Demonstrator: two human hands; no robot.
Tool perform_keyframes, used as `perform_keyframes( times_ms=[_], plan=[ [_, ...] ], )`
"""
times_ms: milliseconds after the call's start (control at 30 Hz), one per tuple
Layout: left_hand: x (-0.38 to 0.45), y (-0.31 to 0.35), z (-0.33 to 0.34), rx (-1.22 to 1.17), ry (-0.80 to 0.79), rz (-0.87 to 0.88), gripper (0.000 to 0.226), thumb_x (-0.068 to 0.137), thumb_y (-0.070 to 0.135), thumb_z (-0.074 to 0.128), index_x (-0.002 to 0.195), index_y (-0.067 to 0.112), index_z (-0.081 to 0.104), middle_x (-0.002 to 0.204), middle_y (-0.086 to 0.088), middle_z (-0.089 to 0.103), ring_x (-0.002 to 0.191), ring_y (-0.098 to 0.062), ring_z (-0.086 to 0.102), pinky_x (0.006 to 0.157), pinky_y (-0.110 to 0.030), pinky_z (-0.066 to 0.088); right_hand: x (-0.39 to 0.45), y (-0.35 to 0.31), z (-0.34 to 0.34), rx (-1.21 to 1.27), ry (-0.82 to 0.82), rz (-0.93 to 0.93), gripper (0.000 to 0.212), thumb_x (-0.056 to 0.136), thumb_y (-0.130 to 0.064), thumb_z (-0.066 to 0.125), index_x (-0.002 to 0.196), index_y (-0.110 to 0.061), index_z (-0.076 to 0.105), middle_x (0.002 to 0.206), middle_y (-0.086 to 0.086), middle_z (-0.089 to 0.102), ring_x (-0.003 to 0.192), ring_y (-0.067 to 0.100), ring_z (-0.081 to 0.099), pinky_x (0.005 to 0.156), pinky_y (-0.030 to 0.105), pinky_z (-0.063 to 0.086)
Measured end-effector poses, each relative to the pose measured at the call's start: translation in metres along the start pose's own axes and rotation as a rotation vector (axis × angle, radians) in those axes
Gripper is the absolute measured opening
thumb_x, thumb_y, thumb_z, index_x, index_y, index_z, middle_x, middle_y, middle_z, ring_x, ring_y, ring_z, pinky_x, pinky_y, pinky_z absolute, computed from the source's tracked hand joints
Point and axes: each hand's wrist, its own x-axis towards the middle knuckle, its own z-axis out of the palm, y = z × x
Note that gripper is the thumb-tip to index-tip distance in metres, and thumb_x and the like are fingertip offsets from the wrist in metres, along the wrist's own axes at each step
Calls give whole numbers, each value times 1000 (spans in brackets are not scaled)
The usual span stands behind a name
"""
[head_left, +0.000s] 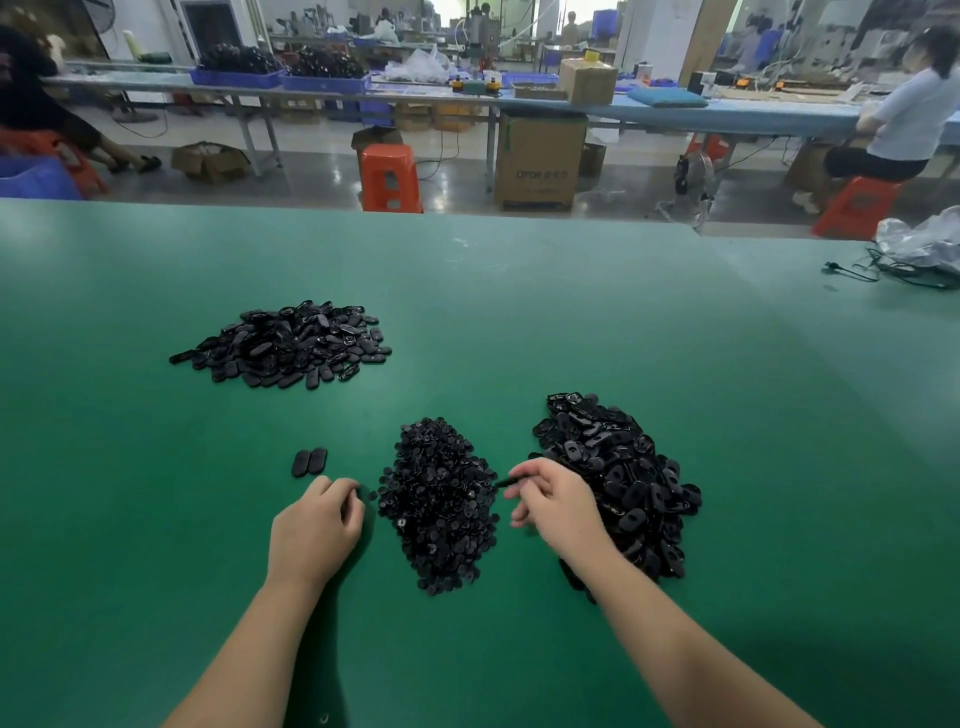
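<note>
On the green table lie three heaps of black plastic parts. A middle heap of small round pieces sits between my hands. To its right is a heap of oval shells with holes. Farther back on the left is a heap of closed oval shells. Two oval shells lie side by side near my left hand. My left hand rests on the table with fingers curled, fingertips at a small round piece. My right hand pinches a thin black part over the middle heap's right edge.
A plastic bag and black cable lie at the table's far right corner. Beyond the far edge stand orange stools, a cardboard box and long benches with blue bins. One person sits at the right, another at the left.
</note>
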Motion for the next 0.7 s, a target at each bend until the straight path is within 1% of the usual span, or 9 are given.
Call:
perform_keyframes(
  times_ms=[67,133,200,300,400,433,500,567,700],
  plan=[
    [0,-1,0,-1,-2,-1,9,90,16,67,91,20,74,69,8,52,48,-15,50,41,-22,38,-12,6,12,131,37,-6,23,102,0,48,102,-14,66,95,6,74,76,14,73,73,29,62],
    [1,-1,1,-1,-16,-11,8,90,16,69,92,21,75,70,9,53,49,-14,50,41,-24,41,-25,18,23,141,130,-50,19,102,-6,53,102,-19,67,94,3,74,85,14,74,75,30,62],
    [1,-2,2,-9,-20,-16,7,90,18,70,92,22,75,70,9,53,49,-13,50,41,-25,43,-34,32,34,126,217,-51,13,100,-10,59,104,-20,66,88,0,74,83,13,75,72,28,62],
    [0,-3,1,-9,-2,15,8,92,23,68,89,23,75,69,10,51,47,-10,49,40,-24,42,-37,46,41,94,276,-6,18,102,-9,56,114,-21,62,81,-5,74,74,14,74,73,33,63],
    [-2,-3,-1,-22,47,89,28,93,35,52,89,21,77,68,10,52,45,-13,48,37,-24,40,-34,48,39,95,268,19,28,105,-13,52,125,-33,52,79,-6,75,73,13,74,81,36,61],
    [-2,-2,-1,-31,61,120,35,92,39,49,91,21,78,69,10,53,44,-15,49,37,-24,40,-33,48,39,95,264,19,29,105,-13,52,127,-32,52,78,-5,75,73,13,74,82,37,61],
    [-5,1,-2,-37,60,155,41,92,43,45,96,21,80,70,9,54,45,-17,50,37,-25,41,-31,48,40,105,270,23,29,105,-11,52,130,-23,58,77,-3,75,74,13,75,82,38,62],
    [-6,4,-2,-32,43,153,39,91,43,49,96,22,81,71,9,55,46,-17,52,38,-25,42,-29,50,40,127,282,25,27,105,-10,50,128,-16,62,76,-3,75,74,14,75,78,33,62],
    [-6,7,-3,-22,-3,108,24,87,37,63,96,24,82,74,10,56,49,-16,55,42,-25,43,-30,49,39,114,283,21,29,108,-11,42,127,-15,63,76,0,75,75,12,75,74,21,59]
  ],
)
